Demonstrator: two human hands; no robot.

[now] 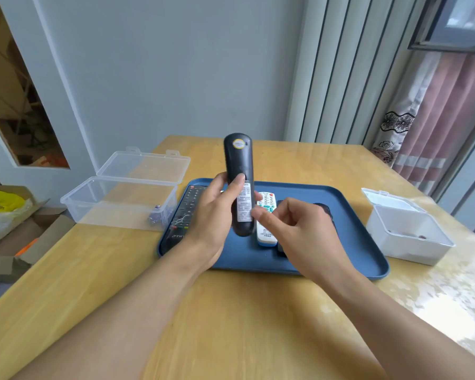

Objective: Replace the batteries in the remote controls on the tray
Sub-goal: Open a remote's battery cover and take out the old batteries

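My left hand grips a black remote upright above the blue tray, its back with a white label facing me and my thumb on the back cover. My right hand hovers just right of it, fingers curled, thumb tip touching the remote's lower edge, holding nothing. On the tray lie a long black remote at the left, a white remote in the middle, and dark remotes partly hidden behind my right hand.
A clear plastic box with its lid open stands left of the tray, with batteries in its near corner. A white open box sits at the right. The wooden table ends at a wall; cardboard boxes lie on the floor at left.
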